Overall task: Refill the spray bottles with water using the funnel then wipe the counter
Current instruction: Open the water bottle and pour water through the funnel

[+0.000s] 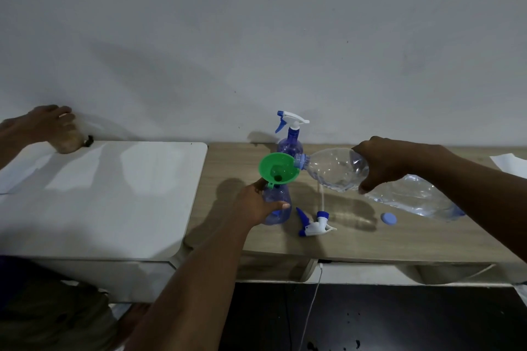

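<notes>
My left hand (258, 204) grips a blue spray bottle (278, 202) that stands on the wooden counter (356, 236) without its head. A green funnel (278, 168) sits tilted in its neck. My right hand (382, 164) holds a clear water bottle (332, 169) tipped sideways, its mouth at the funnel's rim. The removed spray head (315, 224) with its tube lies on the counter just right of the bottle. A second blue spray bottle (291, 137), head on, stands behind near the wall. A blue cap (388, 219) lies to the right.
Another clear plastic bottle (416, 199) lies on its side under my right forearm. A white table top (114, 194) adjoins the counter on the left. Another person's hand (47, 124) holds a brownish object at its far left corner. White paper (510, 162) lies at far right.
</notes>
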{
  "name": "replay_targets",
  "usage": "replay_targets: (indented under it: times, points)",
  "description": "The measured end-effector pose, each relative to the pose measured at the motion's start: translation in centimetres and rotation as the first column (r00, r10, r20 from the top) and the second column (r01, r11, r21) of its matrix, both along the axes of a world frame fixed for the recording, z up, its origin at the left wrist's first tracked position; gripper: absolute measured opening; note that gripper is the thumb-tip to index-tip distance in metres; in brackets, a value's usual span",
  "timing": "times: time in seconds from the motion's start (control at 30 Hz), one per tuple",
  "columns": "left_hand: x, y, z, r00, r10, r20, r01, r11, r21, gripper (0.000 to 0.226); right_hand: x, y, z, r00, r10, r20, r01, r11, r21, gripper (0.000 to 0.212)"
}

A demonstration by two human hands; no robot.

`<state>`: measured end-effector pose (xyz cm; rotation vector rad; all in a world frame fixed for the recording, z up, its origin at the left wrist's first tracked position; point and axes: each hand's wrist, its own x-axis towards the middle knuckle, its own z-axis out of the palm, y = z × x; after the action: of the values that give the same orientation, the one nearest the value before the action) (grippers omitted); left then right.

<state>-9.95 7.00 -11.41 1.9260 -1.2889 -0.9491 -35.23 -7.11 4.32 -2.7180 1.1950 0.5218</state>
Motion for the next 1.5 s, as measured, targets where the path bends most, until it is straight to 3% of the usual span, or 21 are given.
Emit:
replay_targets:
  times: [0.5, 0.9, 1.1, 1.27, 1.5]
  points:
    - [0.1, -0.3, -0.5, 0.999, -0.008, -0.051, 0.007, 1.000, -0.003, 0.070, 0.7, 0.3, 0.5, 0.997, 0.028, -0.073, -0.029, 0.999, -0.022, 0.059]
    - [0.1, -0.2, -0.5, 0.994, -0.011, -0.113, 0.006, 0.999, -0.044, 0.055, 0.9, -0.2, 0.5, 0.996, 0.033, -0.087, -0.036, 0.999, -0.040, 0.060]
    - [0.3, -0.5, -1.1, 0.996, -0.010, -0.085, 0.009, 1.000, -0.009, 0.076, 1.0, -0.4, 0.6, 0.993, 0.049, -0.108, -0.054, 0.998, -0.041, 0.059]
    - [0.2, -0.5, -0.8, 0.996, -0.001, -0.091, -0.002, 0.999, -0.035, 0.060, 0.9, -0.6, 0.5, 0.993, 0.045, -0.111, -0.050, 0.998, -0.043, 0.060]
    - [0.1, -0.6, -1.3, 0.997, 0.003, -0.079, -0.009, 0.997, -0.075, 0.062, 1.0, -0.7, 0.3, 0.993, 0.053, -0.102, -0.057, 0.998, -0.040, 0.059]
